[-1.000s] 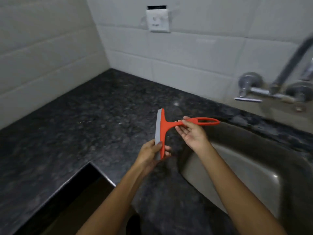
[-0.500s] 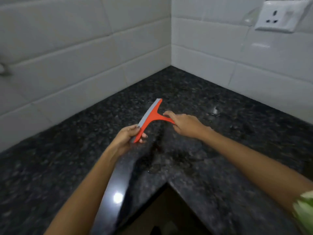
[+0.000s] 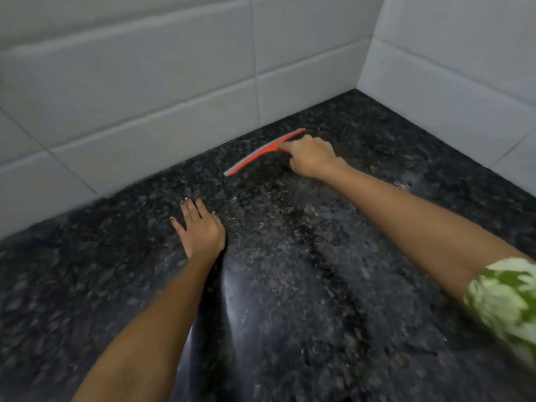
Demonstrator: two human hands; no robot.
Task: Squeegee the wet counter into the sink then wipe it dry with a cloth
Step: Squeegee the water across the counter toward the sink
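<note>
- Squeegee (image 3: 262, 152): orange-red with a grey blade strip, lying low on the far part of the counter (image 3: 290, 285), blade edge down and running roughly parallel to the left tiled wall (image 3: 145, 91), near it but apart.
- Right hand (image 3: 311, 156): fingers curled round the squeegee's handle, which is hidden under the hand; index finger stretched forward along the red head. Blade sticks out from the hand to both sides, more to the left.
- Left hand (image 3: 200, 230): flat on the counter, palm down, fingers straight and slightly spread, holding nothing. Sits nearer and left of the squeegee, well apart from it.
- Counter: dark speckled granite, runs into the far corner where the left wall meets the right tiled wall (image 3: 464, 68). Glossy wet-looking sheen and streaks in the middle, between the arms.
- Right sleeve (image 3: 504, 303): green-and-white print, at the right edge.
- Sink and cloth: not in frame.
</note>
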